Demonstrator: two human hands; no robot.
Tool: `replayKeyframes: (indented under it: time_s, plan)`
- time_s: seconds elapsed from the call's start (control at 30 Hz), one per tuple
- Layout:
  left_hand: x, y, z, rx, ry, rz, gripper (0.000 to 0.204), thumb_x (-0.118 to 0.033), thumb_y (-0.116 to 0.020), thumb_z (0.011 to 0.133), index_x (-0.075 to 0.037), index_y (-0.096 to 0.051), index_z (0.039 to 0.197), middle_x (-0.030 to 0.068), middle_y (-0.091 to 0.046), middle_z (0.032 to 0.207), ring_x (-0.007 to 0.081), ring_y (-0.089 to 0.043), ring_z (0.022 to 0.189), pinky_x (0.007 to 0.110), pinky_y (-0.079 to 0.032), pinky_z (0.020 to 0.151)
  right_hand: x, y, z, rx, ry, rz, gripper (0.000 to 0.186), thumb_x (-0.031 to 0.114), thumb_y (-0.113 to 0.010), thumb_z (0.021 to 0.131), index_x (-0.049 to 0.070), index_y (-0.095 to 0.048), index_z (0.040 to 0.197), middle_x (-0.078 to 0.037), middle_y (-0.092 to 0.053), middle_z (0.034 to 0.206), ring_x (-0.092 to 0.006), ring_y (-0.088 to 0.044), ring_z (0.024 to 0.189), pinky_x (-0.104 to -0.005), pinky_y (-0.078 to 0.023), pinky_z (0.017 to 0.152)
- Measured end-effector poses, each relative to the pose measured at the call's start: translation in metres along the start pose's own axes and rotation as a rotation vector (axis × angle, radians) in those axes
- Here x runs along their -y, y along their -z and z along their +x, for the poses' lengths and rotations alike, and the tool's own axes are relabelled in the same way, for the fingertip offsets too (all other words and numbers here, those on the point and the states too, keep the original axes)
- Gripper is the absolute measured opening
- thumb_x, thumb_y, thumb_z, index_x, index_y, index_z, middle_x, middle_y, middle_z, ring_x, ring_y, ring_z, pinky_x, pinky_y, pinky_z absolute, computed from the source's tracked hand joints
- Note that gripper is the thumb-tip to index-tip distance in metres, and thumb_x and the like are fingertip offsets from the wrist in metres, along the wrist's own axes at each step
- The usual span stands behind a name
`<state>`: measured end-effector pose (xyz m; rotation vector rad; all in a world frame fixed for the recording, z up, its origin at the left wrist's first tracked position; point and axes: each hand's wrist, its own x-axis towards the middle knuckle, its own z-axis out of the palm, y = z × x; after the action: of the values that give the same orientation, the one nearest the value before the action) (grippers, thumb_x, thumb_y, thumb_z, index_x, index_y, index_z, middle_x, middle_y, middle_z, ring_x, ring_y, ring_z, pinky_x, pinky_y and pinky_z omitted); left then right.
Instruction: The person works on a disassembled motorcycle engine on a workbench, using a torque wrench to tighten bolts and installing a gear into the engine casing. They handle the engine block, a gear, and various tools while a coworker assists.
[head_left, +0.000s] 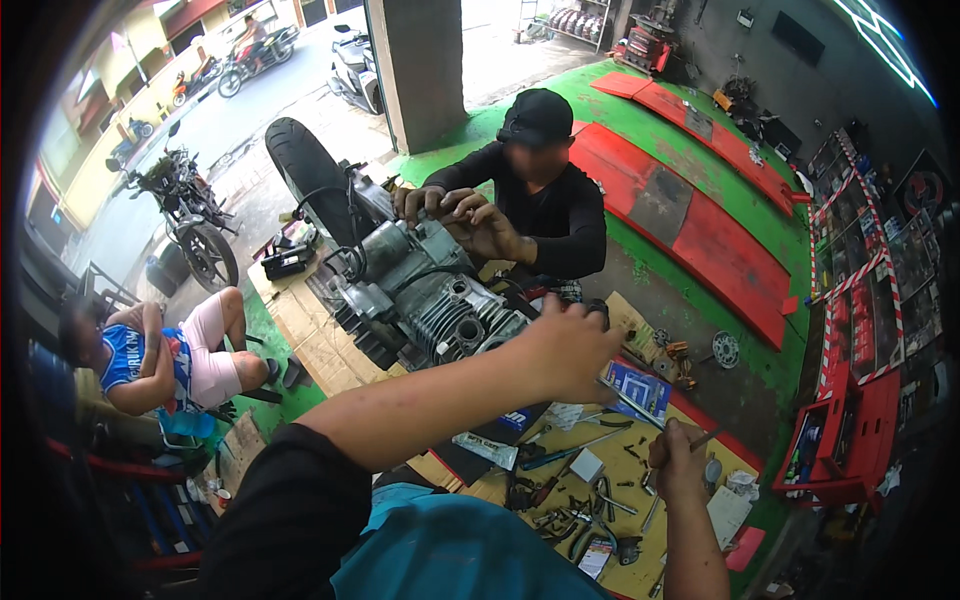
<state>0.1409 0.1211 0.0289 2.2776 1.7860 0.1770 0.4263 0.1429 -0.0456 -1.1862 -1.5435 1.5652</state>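
My left hand (575, 350) reaches across to the right end of a grease-marked engine (470, 325), its fingers curled at a dark part; what they grip is hidden. My right hand (678, 460) is closed on a thin metal tool (635, 405) above the yellow work surface. Beneath and beside it lie a blue packet (638, 390), a white tube (483, 448) and several wrenches and small parts (600, 500). A co-worker in black (555, 225) has both hands (460, 215) on the engine's upper casing, near the attached rear tire (310, 170).
A seated person (140, 370) is at left. Motorbikes (200, 240) stand outside beside a concrete pillar (415, 70). Red ramps (680, 240) lie on the green floor. A red tool cart (840, 445) and striped display shelves (850, 250) line the right side.
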Motion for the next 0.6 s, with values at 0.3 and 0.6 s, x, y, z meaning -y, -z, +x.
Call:
replayKeyframes:
  time_s: [0.3,0.6]
  plan:
    - [0.001,-0.066,-0.015,-0.258,-0.021,-0.09,0.026,-0.027,-0.067,0.094,-0.011,-0.063,0.114,0.0106,-0.061,0.104,0.0318,-0.061,0.112,0.062,-0.037,0.115,-0.005,0.009,0.028,0.026,0.633,-0.526,0.039,0.018,-0.065,0.092,0.0,-0.051,0.062,-0.009,-0.045,0.051,-0.0207,-0.046,0.043,-0.0352,-0.034,0.047]
    - [0.001,-0.063,-0.012,-0.272,0.007,-0.128,0.023,-0.024,-0.069,0.091,-0.011,-0.064,0.109,0.0101,-0.059,0.099,0.0315,-0.06,0.107,0.058,-0.038,0.114,0.012,0.025,0.064,0.325,0.855,-0.582,0.031,0.011,-0.07,0.075,0.006,-0.046,0.057,-0.007,-0.043,0.051,-0.0247,-0.045,0.043,-0.0363,-0.033,0.044]
